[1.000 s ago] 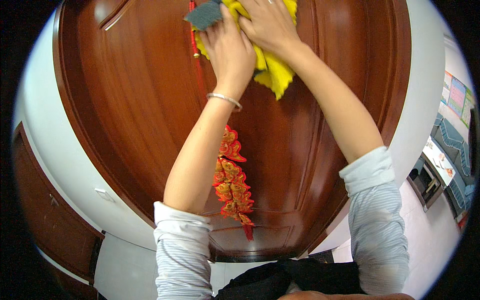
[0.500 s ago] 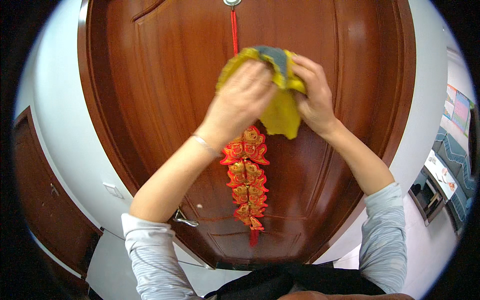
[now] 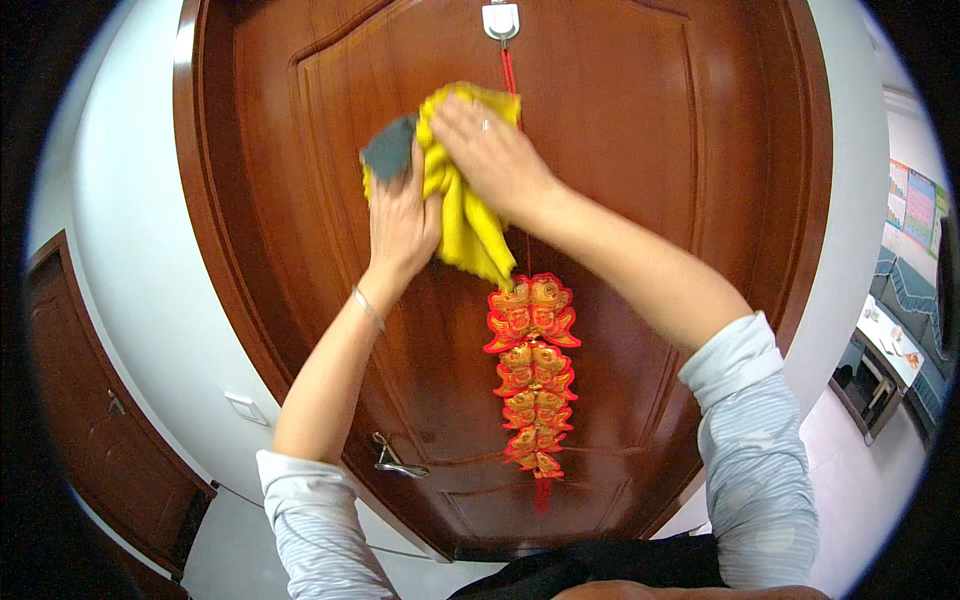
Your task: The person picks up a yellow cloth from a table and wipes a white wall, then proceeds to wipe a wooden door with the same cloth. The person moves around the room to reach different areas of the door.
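Observation:
A yellow cloth with a grey-blue patch is bunched against the upper part of a brown wooden door. My left hand grips its left side, fingers partly hidden in the folds under the grey-blue patch. Across the cloth's upper right lies my right hand, its fingers closed together and pressing it, with a ring on one finger. Just below the cloth's hanging corner is a red and gold fish-shaped hanging ornament. Its red cord runs up behind the cloth and my right arm to a white hook.
A metal door handle sticks out low on the left of the door. Beside the frame, the left wall carries a light switch. Another brown door stands farther left. At the right are a low table and a blue sofa.
Both hands have shifted left with the cloth. The right hand has come over onto the cloth's top, and the grey-blue patch now sits at the left. The whole view has shifted slightly.

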A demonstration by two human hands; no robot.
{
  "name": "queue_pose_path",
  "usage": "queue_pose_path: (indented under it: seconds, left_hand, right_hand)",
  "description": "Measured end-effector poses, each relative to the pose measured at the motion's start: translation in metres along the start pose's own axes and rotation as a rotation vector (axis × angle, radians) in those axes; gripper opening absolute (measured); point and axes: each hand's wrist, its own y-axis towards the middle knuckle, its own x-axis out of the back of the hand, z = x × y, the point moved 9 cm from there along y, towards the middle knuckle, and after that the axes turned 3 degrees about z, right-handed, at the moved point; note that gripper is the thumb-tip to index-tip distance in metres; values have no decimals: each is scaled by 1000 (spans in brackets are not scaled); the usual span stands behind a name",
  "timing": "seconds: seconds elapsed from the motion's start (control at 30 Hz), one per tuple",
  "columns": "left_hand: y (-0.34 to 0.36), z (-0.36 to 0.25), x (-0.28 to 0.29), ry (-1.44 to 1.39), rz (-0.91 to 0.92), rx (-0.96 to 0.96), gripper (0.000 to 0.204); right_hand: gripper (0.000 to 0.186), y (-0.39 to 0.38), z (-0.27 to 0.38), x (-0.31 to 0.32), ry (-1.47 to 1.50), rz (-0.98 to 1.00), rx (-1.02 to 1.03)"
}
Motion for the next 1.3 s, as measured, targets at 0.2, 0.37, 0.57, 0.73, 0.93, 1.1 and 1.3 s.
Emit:
queue_pose_path:
  seconds: [0.2,0.37,0.57,0.73,0.93,1.1,1.3]
  left_hand:
    - [136,45,-4,138,-244,-19,65]
    - [171,97,4,59,-56,-4,60]
    - [49,58,7,181,-67,-150,68]
    - [-107,36,8,29,309,-62,83]
    - [-145,73,13,23,316,153,80]
    - [-28,134,32,20,45,274,62]
    - [105,156,29,100,-225,58,55]
  right_hand:
    - [42,111,-91,-10,-164,-137,-166]
    - [45,135,-87,-5,-243,-234,-305]
    - [65,48,3,-22,-260,88,-152]
    - [81,-34,105,-31,-22,425,118]
    - [61,-11,138,-53,141,246,308]
    - [46,97,74,-62,0,-18,193]
    - [38,174,-25,-55,-46,51,-11]
